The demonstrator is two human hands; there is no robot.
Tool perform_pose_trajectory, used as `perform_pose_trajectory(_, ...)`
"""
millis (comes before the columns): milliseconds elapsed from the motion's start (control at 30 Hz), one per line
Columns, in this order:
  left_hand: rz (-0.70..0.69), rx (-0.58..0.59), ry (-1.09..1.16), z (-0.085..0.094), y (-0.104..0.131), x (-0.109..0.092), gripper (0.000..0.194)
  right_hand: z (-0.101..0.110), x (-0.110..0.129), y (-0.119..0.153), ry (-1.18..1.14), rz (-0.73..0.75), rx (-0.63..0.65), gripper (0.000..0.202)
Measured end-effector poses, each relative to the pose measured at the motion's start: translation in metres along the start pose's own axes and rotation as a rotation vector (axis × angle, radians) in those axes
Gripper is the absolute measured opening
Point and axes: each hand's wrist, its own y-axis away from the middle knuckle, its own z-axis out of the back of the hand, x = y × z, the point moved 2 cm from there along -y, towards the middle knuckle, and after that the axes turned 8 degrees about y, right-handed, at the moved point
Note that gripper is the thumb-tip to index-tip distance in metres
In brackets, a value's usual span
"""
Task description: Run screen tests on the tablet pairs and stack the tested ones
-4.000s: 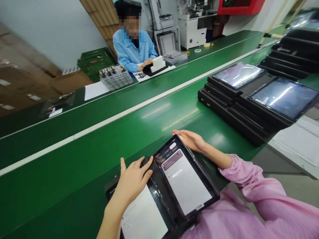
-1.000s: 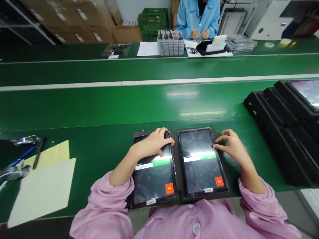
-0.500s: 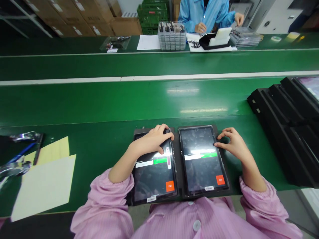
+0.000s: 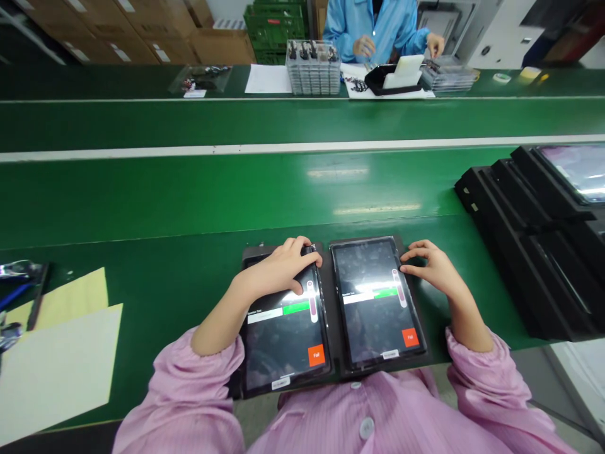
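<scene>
Two tablets lie face up side by side on dark backings at the table's near edge. Across the upper part of the left tablet (image 4: 283,350) rests my left hand (image 4: 278,268), thumb apart over the screen and index finger bent at the right edge. My right hand (image 4: 432,268) is at the upper right edge of the right tablet (image 4: 373,328), its thumb and index finger touching or very near that edge, the other fingers loosely curved. Neither hand is closed round a tablet. Both screens show a green bar, an orange-red "Fail" square and a slider near the right side.
Black stepped trays (image 4: 524,252) stand at right, with another tablet (image 4: 579,167) on top. Paper sheets (image 4: 61,372) lie at left beside tools. Across the green bench, a co-worker in a blue jacket (image 4: 378,28) sits behind a clear divided box (image 4: 312,69).
A slider has appeared on the right tablet's screen. The whole view has shifted slightly right. My hands keep nearly the same place on the tablets, the right thumb slightly drawn back.
</scene>
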Motion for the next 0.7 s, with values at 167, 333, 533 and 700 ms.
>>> perform_pose_trajectory(167, 0.014, -0.002, 0.001, 0.0006, -0.0008, 0.0001, 0.05, 0.0005, 0.0022, 0.0002, -0.016, 0.05, -0.032, 0.023)
perform_pose_trajectory(333, 0.003, 0.0, -0.024, 0.0011, -0.0027, -0.0009, 0.045, -0.0017, 0.0015, 0.0007, -0.021, 0.009, -0.034, 0.019)
perform_pose_trajectory(533, 0.014, 0.03, -0.036, 0.0042, -0.0043, -0.0036, 0.049, -0.0044, -0.0006, -0.0014, -0.088, 0.019, -0.028, 0.018)
perform_pose_trajectory(700, 0.011, -0.009, -0.007, -0.0003, -0.0055, 0.0005, 0.057, -0.0063, -0.0064, -0.0046, -0.177, -0.02, 0.01, 0.023)
